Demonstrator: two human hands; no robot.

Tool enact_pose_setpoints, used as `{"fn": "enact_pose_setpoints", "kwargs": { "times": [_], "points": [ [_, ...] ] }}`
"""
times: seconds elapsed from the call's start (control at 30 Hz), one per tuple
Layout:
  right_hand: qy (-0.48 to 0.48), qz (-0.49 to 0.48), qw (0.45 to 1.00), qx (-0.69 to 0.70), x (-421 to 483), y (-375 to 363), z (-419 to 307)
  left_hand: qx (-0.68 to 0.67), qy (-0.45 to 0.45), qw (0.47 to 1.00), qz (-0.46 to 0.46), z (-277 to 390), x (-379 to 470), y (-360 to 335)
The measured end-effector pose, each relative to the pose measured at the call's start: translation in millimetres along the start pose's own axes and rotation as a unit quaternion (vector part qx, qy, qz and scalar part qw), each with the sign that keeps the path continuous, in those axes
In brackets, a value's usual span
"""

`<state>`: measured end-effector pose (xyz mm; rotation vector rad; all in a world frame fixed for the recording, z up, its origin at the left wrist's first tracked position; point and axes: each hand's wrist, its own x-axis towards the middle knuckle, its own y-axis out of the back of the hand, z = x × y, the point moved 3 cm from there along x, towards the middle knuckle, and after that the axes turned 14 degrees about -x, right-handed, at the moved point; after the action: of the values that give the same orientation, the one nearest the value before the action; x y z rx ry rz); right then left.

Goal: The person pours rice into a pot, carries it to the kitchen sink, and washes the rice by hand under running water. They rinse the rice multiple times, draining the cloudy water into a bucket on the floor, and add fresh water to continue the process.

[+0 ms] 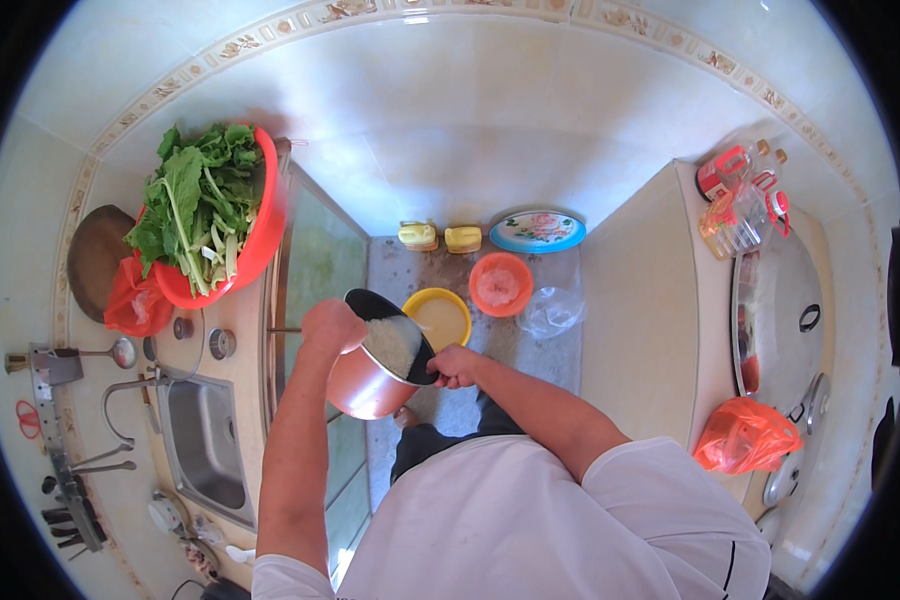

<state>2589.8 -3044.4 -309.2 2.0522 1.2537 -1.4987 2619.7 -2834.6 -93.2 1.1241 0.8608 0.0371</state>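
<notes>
Both my hands grip the rim of a copper-coloured pot [367,386] with a dark inside. My left hand [333,327] is at the rim's left side, and my right hand [456,366] holds its right side. The pot tilts away from me, and white rice [392,345] with cloudy water lies in it near the far side. Just beyond the rim stands a yellow basin [442,315] on the floor, with pale cloudy liquid in it. Whether liquid is flowing between them I cannot tell.
On the floor are an orange-red basin [501,285], a clear plastic bag [552,312], two yellow jugs [463,239] and a floral tray [538,231]. Leafy greens [195,202] fill a red basin [270,225] on the left counter, near a sink [206,442]. Oil bottles [742,217] and a large lid [784,315] are right.
</notes>
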Motion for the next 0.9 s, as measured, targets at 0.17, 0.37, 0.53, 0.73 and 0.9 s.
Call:
{"fn": "enact_pose_setpoints", "kwargs": {
  "times": [0.17,0.37,0.53,0.73,0.9],
  "points": [
    [-0.008,0.004,1.000,0.002,-5,0,-1,0.003,-0.003,1.000,-0.010,2,0,2],
    [-0.026,-0.008,1.000,-0.002,-6,2,0,0.002,-0.001,1.000,-0.009,6,-4,5],
    [-0.022,0.008,1.000,-0.005,-14,1,-5,-0.006,0.006,1.000,-0.007,3,-4,5],
    [-0.033,-0.019,0.999,-0.006,-14,4,-5,0.004,0.013,1.000,-0.010,4,-2,3],
    [-0.027,-0.023,0.999,-0.004,-14,7,-5,0.007,0.016,1.000,-0.013,7,-1,3]
  ]
}}
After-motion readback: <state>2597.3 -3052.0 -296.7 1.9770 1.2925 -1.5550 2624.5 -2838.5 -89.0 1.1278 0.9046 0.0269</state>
